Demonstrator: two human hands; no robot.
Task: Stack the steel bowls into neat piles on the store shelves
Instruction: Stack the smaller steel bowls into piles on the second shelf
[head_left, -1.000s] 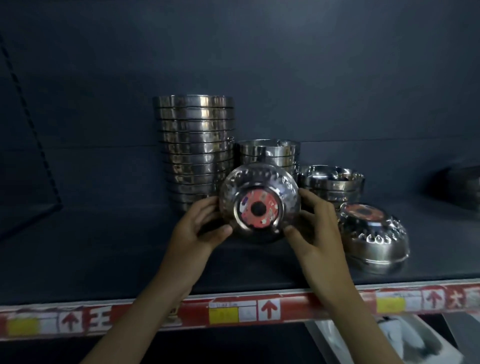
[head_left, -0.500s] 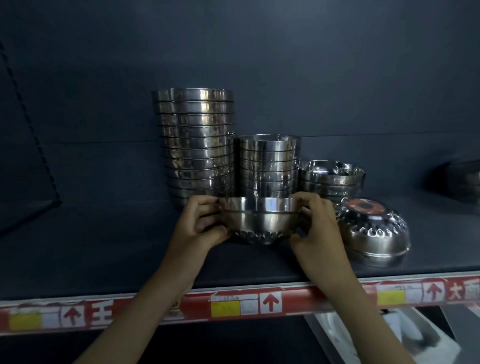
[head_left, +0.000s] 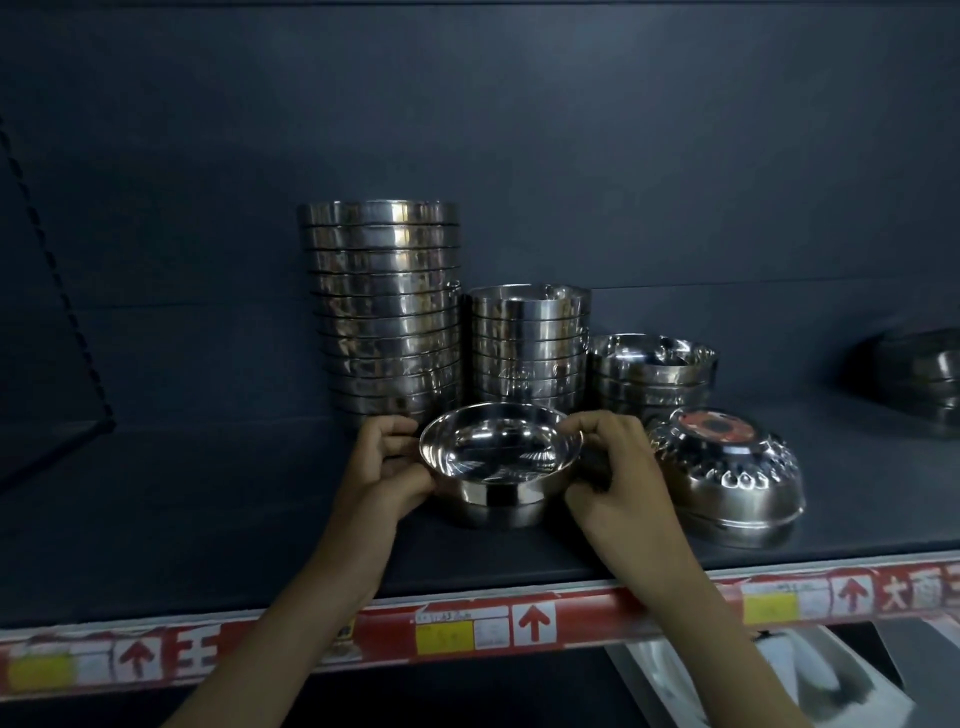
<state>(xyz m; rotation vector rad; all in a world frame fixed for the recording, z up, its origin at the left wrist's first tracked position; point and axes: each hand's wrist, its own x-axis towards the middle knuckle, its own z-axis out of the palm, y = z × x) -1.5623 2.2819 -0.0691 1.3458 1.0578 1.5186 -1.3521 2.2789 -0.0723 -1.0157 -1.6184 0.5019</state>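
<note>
Both hands hold one steel bowl (head_left: 498, 460) by its rim, mouth up, low over the dark shelf (head_left: 208, 509). My left hand (head_left: 387, 467) grips its left side and my right hand (head_left: 618, 467) grips its right side. Behind it stand three piles of nested bowls: a tall pile (head_left: 384, 312) on the left, a middle pile (head_left: 530, 348) and a short pile (head_left: 652, 374) on the right. An upside-down bowl (head_left: 727, 473) with a red label on its base lies to the right of my right hand.
The shelf's front edge carries a red price strip (head_left: 483, 623) with yellow tags. More dark steelware (head_left: 919, 379) sits at the far right of the shelf. A dark back panel closes the rear, and a slanted side bracket (head_left: 57, 291) stands at the left.
The bowl in my hands has turned from base-toward-me to mouth up, and it has come down close to the shelf in front of the middle pile.
</note>
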